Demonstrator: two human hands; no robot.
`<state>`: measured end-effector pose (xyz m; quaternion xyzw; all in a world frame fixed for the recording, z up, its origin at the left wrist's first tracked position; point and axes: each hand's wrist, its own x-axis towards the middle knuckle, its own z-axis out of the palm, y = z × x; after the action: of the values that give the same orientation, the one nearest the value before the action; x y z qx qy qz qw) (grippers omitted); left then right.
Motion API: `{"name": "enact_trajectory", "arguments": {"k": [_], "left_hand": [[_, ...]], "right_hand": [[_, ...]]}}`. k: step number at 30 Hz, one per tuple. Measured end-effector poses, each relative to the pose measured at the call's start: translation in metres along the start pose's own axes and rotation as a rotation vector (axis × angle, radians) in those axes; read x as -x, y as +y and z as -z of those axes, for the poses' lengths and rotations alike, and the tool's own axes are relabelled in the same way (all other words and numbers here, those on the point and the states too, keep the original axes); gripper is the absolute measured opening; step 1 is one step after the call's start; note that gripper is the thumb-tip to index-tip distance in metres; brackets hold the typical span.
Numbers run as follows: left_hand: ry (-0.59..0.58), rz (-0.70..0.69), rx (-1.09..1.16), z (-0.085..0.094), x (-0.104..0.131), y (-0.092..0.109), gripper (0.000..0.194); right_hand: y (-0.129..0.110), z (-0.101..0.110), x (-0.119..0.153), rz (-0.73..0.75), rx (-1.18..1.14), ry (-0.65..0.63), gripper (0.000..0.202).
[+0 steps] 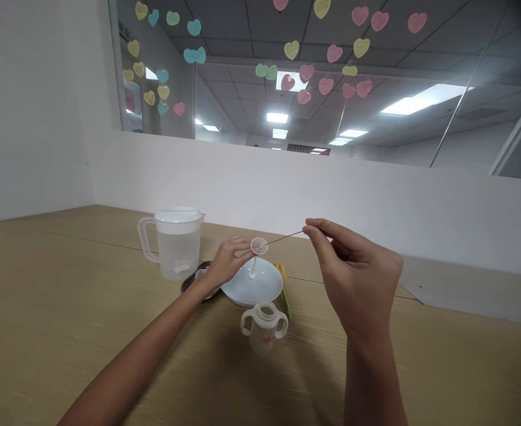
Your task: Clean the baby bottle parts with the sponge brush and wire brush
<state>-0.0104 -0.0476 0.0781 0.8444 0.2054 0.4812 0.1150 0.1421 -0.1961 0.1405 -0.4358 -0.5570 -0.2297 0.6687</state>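
Table point(74, 319) cut off; left grip point(230, 259) pinches cap point(259, 246); right grip point(358, 267), wire point(285, 238), tip indistinct.

A light brown table point(65, 307) with a thin dark seam across its far part fills the lower view. On its far left stands a lidded clear plastic jug point(178, 245), handle to the left, with a pale piece showing low down. Just right of it lies a metal tray point(187, 286), partly hidden, then a white bowl point(238, 291). A yellow-and-green utensil point(284, 290) lies beside the bowl's right side. Nearer stands an upright, open two-handled cup point(262, 336) with red marking.
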Motion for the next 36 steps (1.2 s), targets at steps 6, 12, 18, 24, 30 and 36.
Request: {"name": "enact_trajectory", "arguments": {"k": [6, 12, 18, 24, 30, 36], "left_hand": [[-0.005, -0.003, -0.003, -0.0005, 0.0002, -0.0015, 0.023], [-0.004, -0.016, -0.011, -0.0002, -0.0001, 0.0, 0.025], [-0.007, -0.012, -0.016, 0.0001, -0.0002, 0.0008, 0.025], [-0.002, -0.011, 0.0, 0.0001, 0.0001, -0.0004, 0.025], [-0.008, -0.011, -0.003, 0.0003, -0.0002, 0.0004, 0.024], [0.003, -0.019, 0.009, 0.0001, -0.0007, 0.0002, 0.021]], "right_hand": [[-0.0005, 0.0, -0.0003, 0.012, 0.009, 0.0, 0.013], [-0.0011, -0.0013, -0.0009, 0.037, 0.026, 0.02, 0.013], [-0.0006, -0.0003, 0.0, 0.022, 0.01, 0.001, 0.013], [-0.001, -0.0003, 0.0002, 0.021, 0.012, 0.002, 0.013], [-0.0014, -0.0016, -0.0007, 0.03, 0.0, 0.001, 0.013], [-0.001, -0.0035, -0.0005, 0.024, -0.013, -0.034, 0.014]]}}
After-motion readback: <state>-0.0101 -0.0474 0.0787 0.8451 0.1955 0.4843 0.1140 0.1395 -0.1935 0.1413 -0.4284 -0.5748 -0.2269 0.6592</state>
